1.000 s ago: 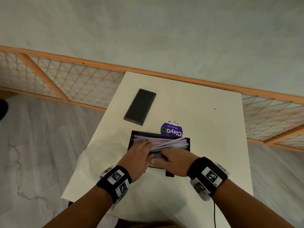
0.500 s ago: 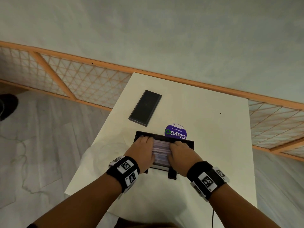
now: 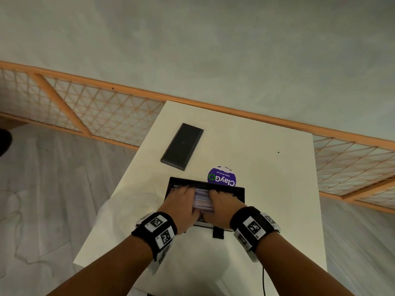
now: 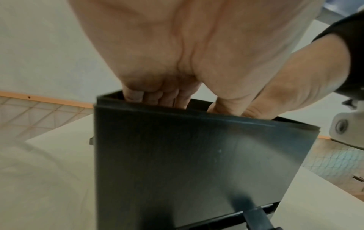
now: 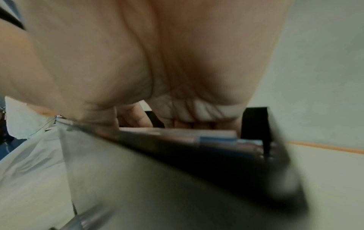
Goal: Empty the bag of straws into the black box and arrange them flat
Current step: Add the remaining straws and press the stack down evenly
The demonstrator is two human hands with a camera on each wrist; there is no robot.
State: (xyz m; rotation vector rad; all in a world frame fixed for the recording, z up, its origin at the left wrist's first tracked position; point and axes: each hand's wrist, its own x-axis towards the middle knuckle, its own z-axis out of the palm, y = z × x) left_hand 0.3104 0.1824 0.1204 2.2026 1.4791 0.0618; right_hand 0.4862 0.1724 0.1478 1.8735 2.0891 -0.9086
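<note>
The black box (image 3: pixel 239 192) stands on the white table (image 3: pixel 267 167), right in front of me. Pale pink, white and blue straws (image 3: pixel 202 199) lie lengthwise inside it; a narrow band of them shows between my hands. My left hand (image 3: pixel 181 198) lies on the left half of the straws and my right hand (image 3: pixel 222 201) on the right half, fingers reaching to the far wall. In the left wrist view the left hand (image 4: pixel 157 96) dips its fingertips behind the box wall (image 4: pixel 177 155). The right wrist view shows the right hand (image 5: pixel 187 118) over straws (image 5: pixel 216 135).
A flat black rectangular lid (image 3: pixel 182 146) lies at the far left of the table. A round purple ClayGo sticker (image 3: pixel 222 178) sits just behind the box. A crumpled clear plastic bag (image 3: pixel 119 210) lies at the table's left edge. A lattice screen (image 3: pixel 96 112) runs behind.
A second ago my right hand lay across the box's front with straws fanned behind it. Both hands now rest side by side on top of the straws, which lie flatter.
</note>
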